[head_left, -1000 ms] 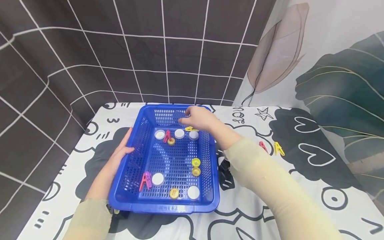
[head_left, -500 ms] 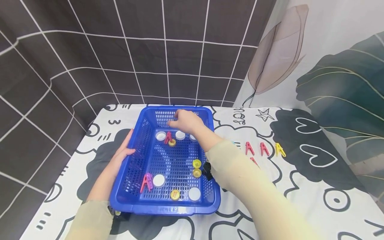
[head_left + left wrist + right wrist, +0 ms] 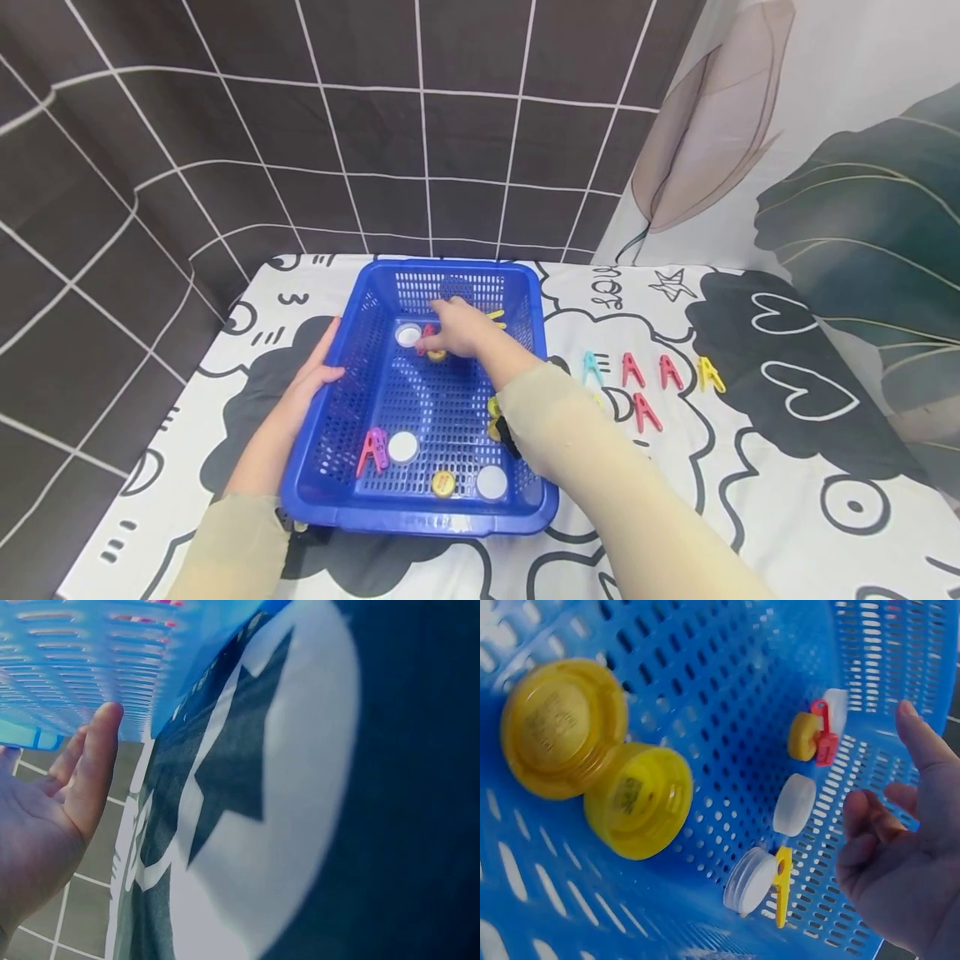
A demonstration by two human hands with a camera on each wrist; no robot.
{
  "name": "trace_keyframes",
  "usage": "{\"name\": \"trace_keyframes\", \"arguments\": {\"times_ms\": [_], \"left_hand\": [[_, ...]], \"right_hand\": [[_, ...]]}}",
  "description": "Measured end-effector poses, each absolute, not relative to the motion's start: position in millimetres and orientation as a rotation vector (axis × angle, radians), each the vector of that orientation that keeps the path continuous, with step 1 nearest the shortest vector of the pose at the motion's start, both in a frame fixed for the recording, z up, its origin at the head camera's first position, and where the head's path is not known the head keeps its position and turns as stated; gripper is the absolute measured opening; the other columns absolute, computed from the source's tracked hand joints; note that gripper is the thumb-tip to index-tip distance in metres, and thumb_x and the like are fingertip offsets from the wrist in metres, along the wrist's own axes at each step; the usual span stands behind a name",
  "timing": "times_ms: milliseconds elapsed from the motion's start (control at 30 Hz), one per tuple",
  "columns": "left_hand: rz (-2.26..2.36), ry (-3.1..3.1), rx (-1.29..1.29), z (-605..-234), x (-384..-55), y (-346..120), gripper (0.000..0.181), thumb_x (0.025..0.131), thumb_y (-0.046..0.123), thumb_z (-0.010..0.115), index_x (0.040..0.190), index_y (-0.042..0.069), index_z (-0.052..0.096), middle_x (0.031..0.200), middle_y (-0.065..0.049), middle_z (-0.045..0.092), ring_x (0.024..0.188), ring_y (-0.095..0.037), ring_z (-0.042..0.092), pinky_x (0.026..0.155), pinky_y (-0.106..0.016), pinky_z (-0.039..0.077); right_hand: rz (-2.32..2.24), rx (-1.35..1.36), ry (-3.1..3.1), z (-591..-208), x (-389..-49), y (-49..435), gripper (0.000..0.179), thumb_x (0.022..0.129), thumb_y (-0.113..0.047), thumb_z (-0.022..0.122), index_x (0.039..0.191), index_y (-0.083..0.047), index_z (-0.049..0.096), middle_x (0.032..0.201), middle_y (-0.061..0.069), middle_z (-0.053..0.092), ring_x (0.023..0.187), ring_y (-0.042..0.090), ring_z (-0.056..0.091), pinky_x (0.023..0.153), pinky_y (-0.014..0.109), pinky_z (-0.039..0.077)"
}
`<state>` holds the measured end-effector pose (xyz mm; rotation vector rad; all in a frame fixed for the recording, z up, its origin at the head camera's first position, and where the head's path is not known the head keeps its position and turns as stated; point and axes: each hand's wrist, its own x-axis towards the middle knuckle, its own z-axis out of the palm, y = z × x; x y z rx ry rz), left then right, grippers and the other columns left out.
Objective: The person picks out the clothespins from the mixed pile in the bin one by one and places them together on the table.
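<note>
A blue perforated basket [image 3: 420, 522] stands on the patterned cloth. My left hand [image 3: 303, 396] holds its left rim, thumb over the edge and fingers along the outer wall. Inside the far half of the basket hovers my right hand [image 3: 465, 327], fingers and thumb apart, nothing between them. Closest to it is a red clothespin [image 3: 825, 744] lying by a yellow cap [image 3: 803, 736] and a white lid [image 3: 408, 335]. In the right wrist view a yellow clothespin [image 3: 782, 886] leans beside a ridged white lid [image 3: 751, 880]. My right forearm partly covers two yellow caps [image 3: 639, 801].
The basket's near end holds a pink and a purple clothespin [image 3: 378, 447], white lids [image 3: 491, 482] and a yellow cap [image 3: 443, 483]. Right of the basket, on the cloth [image 3: 750, 517], lie a light blue clothespin [image 3: 591, 367], several red ones [image 3: 646, 412] and a yellow one [image 3: 711, 374].
My right hand has moved left and lower into the basket, over to the red clothespin. Its arm's shift uncovers more clothespins on the cloth. The left hand keeps its place on the rim.
</note>
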<state>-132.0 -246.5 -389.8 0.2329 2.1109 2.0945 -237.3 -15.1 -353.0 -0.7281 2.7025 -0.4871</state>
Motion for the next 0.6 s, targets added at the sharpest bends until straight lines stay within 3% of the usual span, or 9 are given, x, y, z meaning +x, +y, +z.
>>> {"name": "trace_keyframes", "arguments": {"times_ms": [400, 600], "left_hand": [[2.12, 2.031, 0.215, -389.8, -131.0, -246.5, 0.075, 0.087, 0.0, 0.033, 0.151, 0.018, -0.003, 0.156, -0.015, 0.002, 0.139, -0.038, 0.009, 0.105, -0.02, 0.031], [2.131, 2.011, 0.219, -390.4, -130.6, -246.0, 0.075, 0.088, 0.0, 0.032, 0.151, 0.02, -0.003, 0.156, -0.014, 0.003, 0.139, -0.038, 0.011, 0.104, -0.021, 0.032]], "right_hand": [[-0.338, -0.711, 2.592, -359.5, -233.2, -17.0, 0.084, 0.082, -0.041, 0.068, 0.148, -0.01, 0.027, 0.144, 0.023, 0.035, 0.135, 0.032, 0.031, 0.11, 0.041, 0.028], [-0.298, -0.741, 2.597, -363.8, -233.8, -20.7, 0.07, 0.082, -0.038, 0.069, 0.141, -0.013, 0.042, 0.132, 0.018, 0.046, 0.123, 0.028, 0.042, 0.102, 0.04, 0.039]]}}
